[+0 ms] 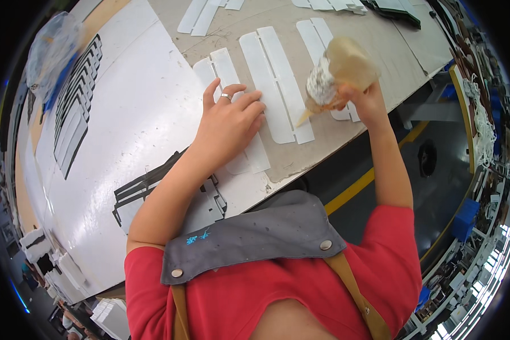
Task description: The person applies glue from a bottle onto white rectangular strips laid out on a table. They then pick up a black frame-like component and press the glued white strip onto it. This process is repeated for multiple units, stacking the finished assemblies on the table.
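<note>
My left hand (229,122), with a ring on one finger, lies flat with fingers spread on a white cut sheet piece (248,156) on the brown work table (374,45). My right hand (364,99) is raised above the table and grips a tan squeeze bottle (340,71) with a pointed nozzle aimed down at a second white piece (277,85). A third white piece (317,34) lies beside it, partly hidden behind the bottle.
A large white board (130,113) covers the table's left part, with stacks of dark-edged flat pieces (76,102) and more (136,192) near my body. Further white pieces (201,14) lie at the far edge. A yellow floor line (357,187) runs right of the table.
</note>
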Demonstrator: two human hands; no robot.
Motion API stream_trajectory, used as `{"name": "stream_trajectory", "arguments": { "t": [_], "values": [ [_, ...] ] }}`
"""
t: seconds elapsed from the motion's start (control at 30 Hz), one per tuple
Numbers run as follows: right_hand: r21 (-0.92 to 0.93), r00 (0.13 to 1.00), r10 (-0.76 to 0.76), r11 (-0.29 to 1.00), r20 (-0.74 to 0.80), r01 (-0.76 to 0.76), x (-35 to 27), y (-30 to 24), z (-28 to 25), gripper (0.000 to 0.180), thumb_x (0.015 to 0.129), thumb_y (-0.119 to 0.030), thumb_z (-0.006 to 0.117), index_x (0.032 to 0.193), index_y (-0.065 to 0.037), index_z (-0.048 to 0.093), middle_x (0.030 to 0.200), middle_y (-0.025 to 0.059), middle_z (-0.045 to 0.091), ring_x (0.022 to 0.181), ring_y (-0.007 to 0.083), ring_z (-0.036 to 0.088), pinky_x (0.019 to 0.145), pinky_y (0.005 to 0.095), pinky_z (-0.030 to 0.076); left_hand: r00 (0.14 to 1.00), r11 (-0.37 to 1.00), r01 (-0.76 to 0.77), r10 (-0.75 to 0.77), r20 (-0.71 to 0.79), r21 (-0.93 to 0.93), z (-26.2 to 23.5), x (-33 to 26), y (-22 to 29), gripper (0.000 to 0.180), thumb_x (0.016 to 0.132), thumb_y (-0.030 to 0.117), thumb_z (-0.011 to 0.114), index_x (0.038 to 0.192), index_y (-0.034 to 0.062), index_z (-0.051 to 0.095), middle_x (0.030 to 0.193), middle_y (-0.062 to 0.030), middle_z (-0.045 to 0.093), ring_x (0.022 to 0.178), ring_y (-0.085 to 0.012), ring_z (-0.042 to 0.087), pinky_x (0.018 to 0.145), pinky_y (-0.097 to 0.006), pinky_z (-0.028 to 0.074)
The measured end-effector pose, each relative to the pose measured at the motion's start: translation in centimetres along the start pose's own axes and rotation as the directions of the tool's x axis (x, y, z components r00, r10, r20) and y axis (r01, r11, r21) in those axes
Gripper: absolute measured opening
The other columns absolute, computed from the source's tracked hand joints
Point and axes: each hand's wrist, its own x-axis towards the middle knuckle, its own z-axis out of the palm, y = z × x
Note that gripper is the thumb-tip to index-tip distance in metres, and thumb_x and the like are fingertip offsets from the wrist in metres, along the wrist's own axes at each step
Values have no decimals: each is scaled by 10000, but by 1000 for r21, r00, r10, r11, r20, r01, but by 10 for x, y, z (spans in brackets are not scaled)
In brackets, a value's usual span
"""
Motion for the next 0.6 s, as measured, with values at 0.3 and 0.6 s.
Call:
{"name": "stream_trajectory", "arguments": {
  "t": [0.3,0.6],
  "values": [
    [-306,960,-221,914,171,265,-54,-9,-1,897,490,-186,914,1232,-27,436,1149,77,552,1049,162,537,886,310,428,1000,1000,6,-6,-17,7,1,1,0,117,835,146,601,948,128,626,1082,0,628,1111,-238,512,1056,-477,189],
    [-490,935,-353,815,5,311,-28,-16,-27,683,618,-145,845,1172,1,475,1008,79,605,924,160,589,810,299,487,998,1000,-25,26,-49,15,4,0,-1,105,788,127,620,891,114,604,1061,7,608,1093,-247,526,1049,-512,191]
  ]
}}
